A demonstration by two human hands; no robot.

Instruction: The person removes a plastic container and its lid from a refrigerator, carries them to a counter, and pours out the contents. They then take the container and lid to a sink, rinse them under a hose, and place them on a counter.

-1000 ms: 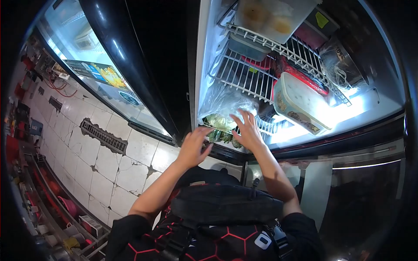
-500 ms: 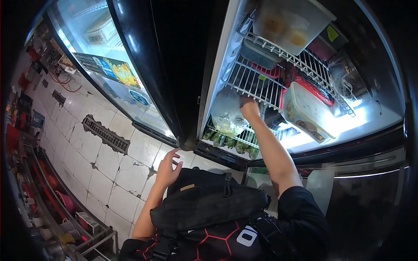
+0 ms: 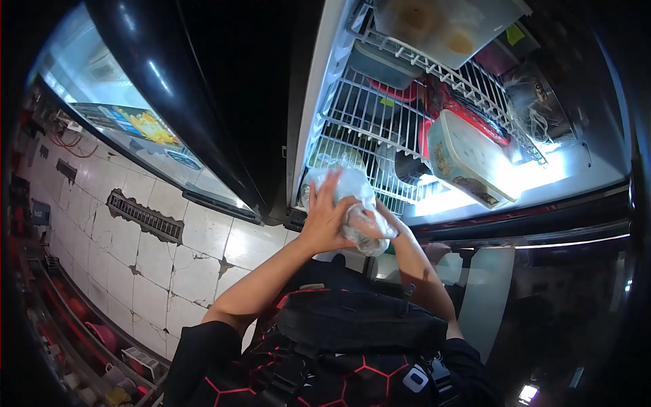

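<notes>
In front of the fridge, a clear plastic bag [image 3: 352, 184] hangs between my two hands, its contents pale and hard to make out. My right hand [image 3: 371, 222] grips the bunched end of the bag, partly covered by the crumpled plastic. Against the near left side of the bag lies my left hand [image 3: 327, 218], fingers spread and thumb pointing toward the right hand. Behind the bag is a white wire shelf [image 3: 366, 132], and the lower part of the fridge is partly hidden by the bag.
A lidded clear container [image 3: 468, 159] stands tilted-looking on the shelf at right. Above sits a larger translucent tub [image 3: 444, 30]. A black fridge door [image 3: 183, 102] stands to the left. The tiled floor [image 3: 159, 271] has a drain grate [image 3: 144, 216]. A black bag [image 3: 359, 322] covers my front.
My right hand has come out of the fridge toward me with the plastic bag. My left hand has risen from the lower left to touch it. The view has shifted slightly.
</notes>
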